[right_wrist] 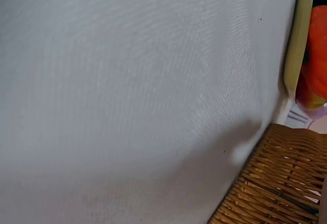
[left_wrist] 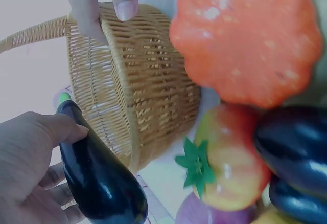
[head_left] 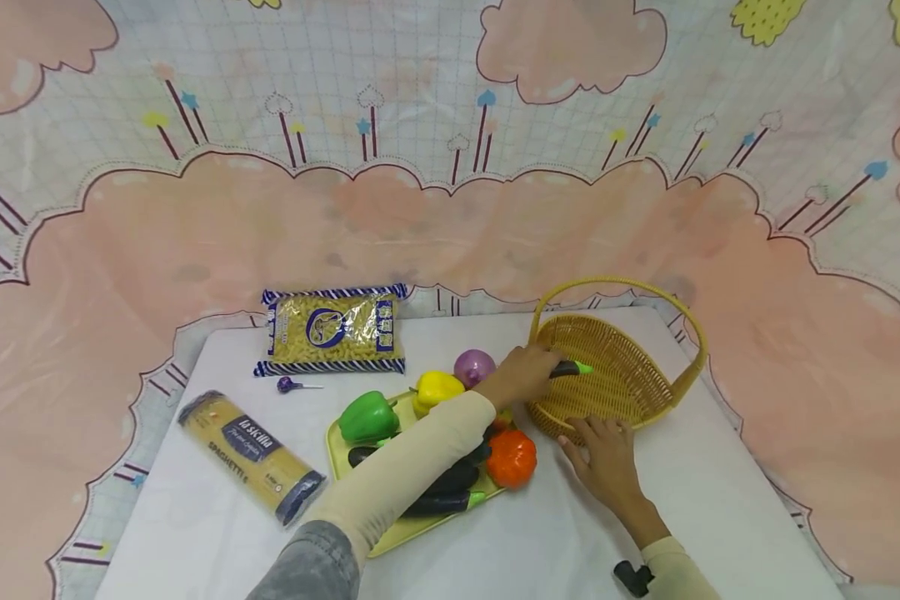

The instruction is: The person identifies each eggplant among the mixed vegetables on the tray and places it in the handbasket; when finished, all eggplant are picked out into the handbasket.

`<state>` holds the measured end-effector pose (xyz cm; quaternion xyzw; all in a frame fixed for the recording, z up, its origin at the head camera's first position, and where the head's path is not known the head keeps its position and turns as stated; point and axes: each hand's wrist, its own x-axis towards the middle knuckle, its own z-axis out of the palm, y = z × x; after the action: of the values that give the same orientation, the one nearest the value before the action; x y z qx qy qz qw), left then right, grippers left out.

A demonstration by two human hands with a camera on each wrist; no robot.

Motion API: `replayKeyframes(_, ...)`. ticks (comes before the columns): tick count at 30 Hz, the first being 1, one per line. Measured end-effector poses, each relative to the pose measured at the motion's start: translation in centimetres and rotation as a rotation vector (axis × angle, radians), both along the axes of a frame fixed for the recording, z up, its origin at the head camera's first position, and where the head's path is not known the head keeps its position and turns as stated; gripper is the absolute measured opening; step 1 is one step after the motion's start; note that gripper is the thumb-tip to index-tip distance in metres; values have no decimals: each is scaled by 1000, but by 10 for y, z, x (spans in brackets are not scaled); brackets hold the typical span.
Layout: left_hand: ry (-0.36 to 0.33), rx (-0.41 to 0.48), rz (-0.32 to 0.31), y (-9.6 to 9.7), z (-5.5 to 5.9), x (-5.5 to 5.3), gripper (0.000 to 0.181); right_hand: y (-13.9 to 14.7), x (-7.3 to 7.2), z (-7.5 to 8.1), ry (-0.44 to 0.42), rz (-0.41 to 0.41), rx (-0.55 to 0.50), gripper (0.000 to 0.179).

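**Eggplant (left_wrist: 102,168) in hand at the wicker basket (head_left: 618,367)**

Left hand (head_left: 521,375) has its fingers curled round it, right by the basket's mouth; right hand (head_left: 603,458) is pinching the basket's near rim. Veg tray (head_left: 397,535) sits just left of the basket, fwiw.

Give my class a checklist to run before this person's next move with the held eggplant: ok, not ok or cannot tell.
1. Left hand grips eggplant: ok.
2. Right hand holds wicker basket by its rim: ok.
3. Green stem end appears over basket: ok.
4. Eggplant released: not ok; hand holds it.
5. Basket's base flat on tablecloth: cannot tell; hidden.
6. Count of eggplants on tray: cannot tell; left sleeve hides part.
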<state>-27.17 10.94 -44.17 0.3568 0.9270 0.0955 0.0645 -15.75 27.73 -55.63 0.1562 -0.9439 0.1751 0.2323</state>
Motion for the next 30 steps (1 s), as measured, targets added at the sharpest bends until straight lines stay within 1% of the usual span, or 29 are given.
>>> replayKeyframes(5,39,-11,-27,18,1,-1,47,4,-3,2,14,6,-3,33)
replayKeyframes(8,36,-26,-21,27,0,-3,50,6,-4,3,28,6,-3,34)
replayKeyframes(11,40,-47,-10,33,-4,-5,53,5,-5,3,31,2,-3,33)
replayKeyframes(14,61,-87,-18,36,-11,-5,54,3,-3,4,12,1,4,33)
replayKeyframes(19,131,-144,-75,38,-20,-2,50,0,2,3,-20,-4,13,32)
replayKeyframes(23,187,-179,-103,38,-23,0,49,-1,4,2,-28,-7,6,33)
replayKeyframes(26,216,-216,-122,39,-25,0,47,-1,4,2,-26,-9,9,33)
replayKeyframes(30,228,-248,-135,40,-27,0,46,0,3,2,-19,-5,15,34)
